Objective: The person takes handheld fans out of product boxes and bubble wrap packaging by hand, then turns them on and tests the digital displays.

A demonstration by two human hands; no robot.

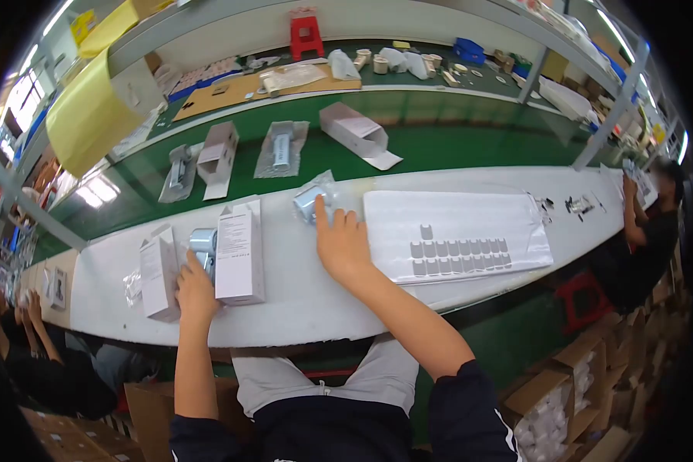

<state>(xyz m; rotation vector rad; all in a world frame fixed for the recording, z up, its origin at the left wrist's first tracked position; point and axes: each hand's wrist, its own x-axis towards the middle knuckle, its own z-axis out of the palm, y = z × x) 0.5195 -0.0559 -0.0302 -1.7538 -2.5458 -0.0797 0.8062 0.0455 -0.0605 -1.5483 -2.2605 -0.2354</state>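
Two rounded, glossy blue devices [202,240] beside left hand [195,291] and right hand [344,250].

The counter [300,269] has a smooth, pale surface with a soft sheen. Behind it, the green belt [439,123] looks smooth and glossy, throwing back bright light. The white boxes [239,254] look like smooth card, nearly matt. The light-blue device [202,239] has a shiny, plastic-looking shell. Clear plastic bags [282,150] look crinkled and glossy; the grey pads [458,268] look flat and matt.
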